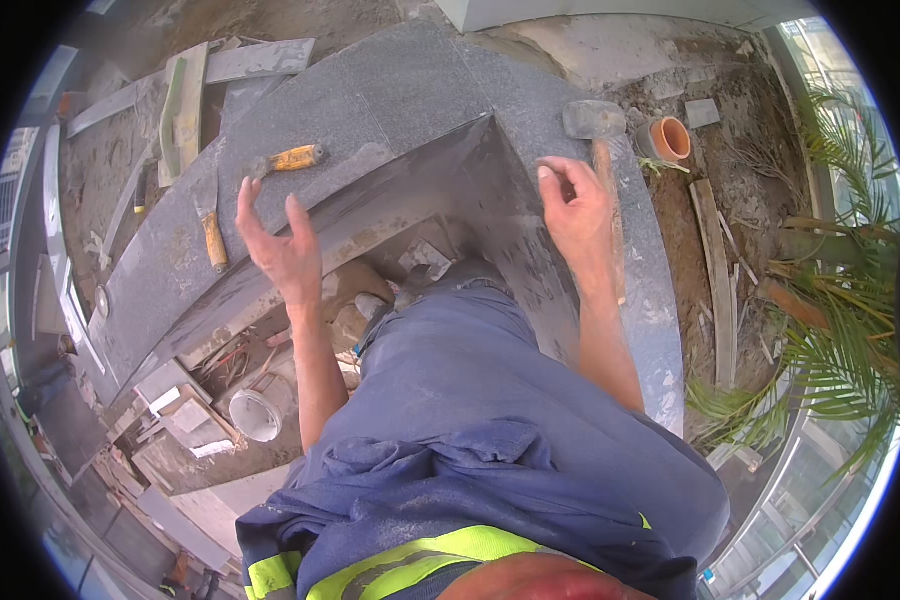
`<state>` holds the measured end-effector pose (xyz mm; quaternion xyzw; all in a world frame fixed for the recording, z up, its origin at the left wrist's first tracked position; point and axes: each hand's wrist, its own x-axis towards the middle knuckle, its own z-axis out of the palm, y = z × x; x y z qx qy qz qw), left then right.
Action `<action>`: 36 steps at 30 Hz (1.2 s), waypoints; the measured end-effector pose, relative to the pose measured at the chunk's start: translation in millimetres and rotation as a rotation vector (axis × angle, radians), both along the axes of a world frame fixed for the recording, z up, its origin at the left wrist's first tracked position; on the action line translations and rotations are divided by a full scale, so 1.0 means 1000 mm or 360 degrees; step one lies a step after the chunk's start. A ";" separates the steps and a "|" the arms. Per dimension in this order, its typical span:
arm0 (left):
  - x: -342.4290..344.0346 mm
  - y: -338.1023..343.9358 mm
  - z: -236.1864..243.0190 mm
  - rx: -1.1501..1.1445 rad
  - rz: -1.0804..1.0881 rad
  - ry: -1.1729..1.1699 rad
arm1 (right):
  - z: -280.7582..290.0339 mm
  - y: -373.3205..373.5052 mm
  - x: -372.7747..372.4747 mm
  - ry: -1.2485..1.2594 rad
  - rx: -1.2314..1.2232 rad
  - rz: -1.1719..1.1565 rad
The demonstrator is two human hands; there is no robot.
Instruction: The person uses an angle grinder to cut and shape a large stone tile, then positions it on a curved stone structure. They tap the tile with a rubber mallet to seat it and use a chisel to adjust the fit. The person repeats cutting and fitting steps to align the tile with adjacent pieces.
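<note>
My left hand (282, 248) is held over the grey stone slab (390, 85) near its inner edge. Its thumb and fingers are spread, with nothing between them. Close by lie a trowel with a worn yellow handle (296, 158) and a second yellow-handled tool (214, 240). On the other side, my right hand (580, 215) has its fingers curled round toward the thumb in a loose ring; I see nothing in it. Just beside it a mallet with a pale, blocky head (594, 119) rests on the slab, its wooden handle partly hidden by my hand and wrist.
My legs stand in the slab's dark-sided opening (495, 170). A white bucket (257, 415) sits below on the left. An orange-brown pipe piece (669, 139) and a wooden strip (714, 280) lie on the soil at right, near palm fronds (835, 340). Boards (185, 110) lie far left.
</note>
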<state>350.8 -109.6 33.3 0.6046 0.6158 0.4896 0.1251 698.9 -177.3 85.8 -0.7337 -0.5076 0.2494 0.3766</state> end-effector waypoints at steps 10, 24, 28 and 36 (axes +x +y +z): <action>0.069 0.134 -0.027 -0.0520 -0.0536 0.1071 | -0.058 0.001 0.131 -0.0415 -0.0372 -0.0106; 0.075 0.123 -0.019 -0.0903 -0.0608 0.1189 | -0.021 0.096 -0.033 0.0478 -0.0339 0.0439; 0.079 0.124 -0.020 -0.0968 -0.0579 0.1162 | -0.032 0.118 -0.050 0.0287 -0.0203 0.0564; 0.084 0.116 -0.016 -0.0910 -0.0569 0.1204 | -0.071 0.116 -0.049 -0.0015 0.0091 0.0664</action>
